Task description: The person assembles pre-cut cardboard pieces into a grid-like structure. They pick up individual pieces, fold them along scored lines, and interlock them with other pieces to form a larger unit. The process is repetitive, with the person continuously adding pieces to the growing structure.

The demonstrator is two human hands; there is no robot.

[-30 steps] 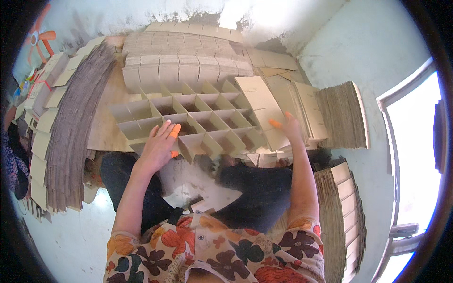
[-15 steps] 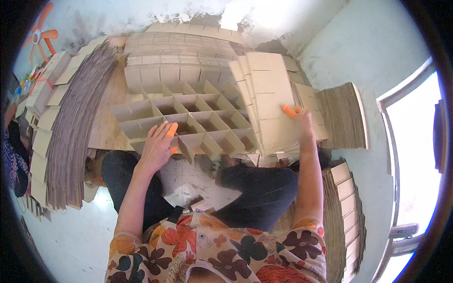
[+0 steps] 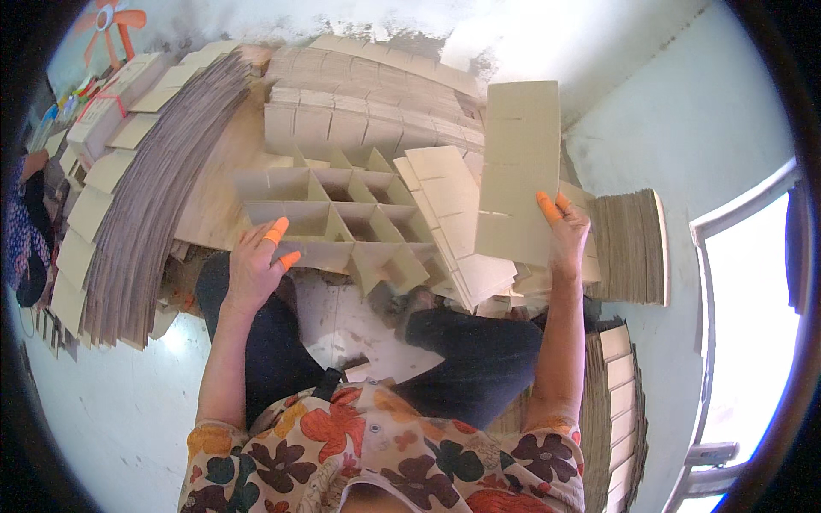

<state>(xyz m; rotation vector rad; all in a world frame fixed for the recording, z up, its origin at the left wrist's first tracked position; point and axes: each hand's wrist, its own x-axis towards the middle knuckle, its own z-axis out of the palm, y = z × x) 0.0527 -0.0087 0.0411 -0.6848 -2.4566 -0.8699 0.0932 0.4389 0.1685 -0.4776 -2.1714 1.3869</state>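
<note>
My right hand (image 3: 568, 235), with orange finger covers, grips the lower right edge of a slotted cardboard strip (image 3: 520, 162) and holds it up. Below and left of that strip, several overlapping slotted cardboard strips (image 3: 462, 218) lie slanted over the right end of an assembled cardboard divider grid (image 3: 295, 184). The grid stands with its cells facing up in front of me. By its near left corner is my left hand (image 3: 255, 265), fingers apart, also with orange covers. Whether its fingertips touch the grid I cannot tell.
Behind the grid stand rows of stacked slotted cardboard (image 3: 368, 90). A long leaning stack (image 3: 162, 162) lines the left, beside a white box (image 3: 107, 107). More cardboard stacks stand at right (image 3: 631, 244) and lower right (image 3: 620, 402). Another person's sleeve (image 3: 32, 222) shows at far left.
My right hand has raised one strip apart from the others, which now lie over the grid's right end. My left hand has drawn back to the grid's left corner. The view has shifted.
</note>
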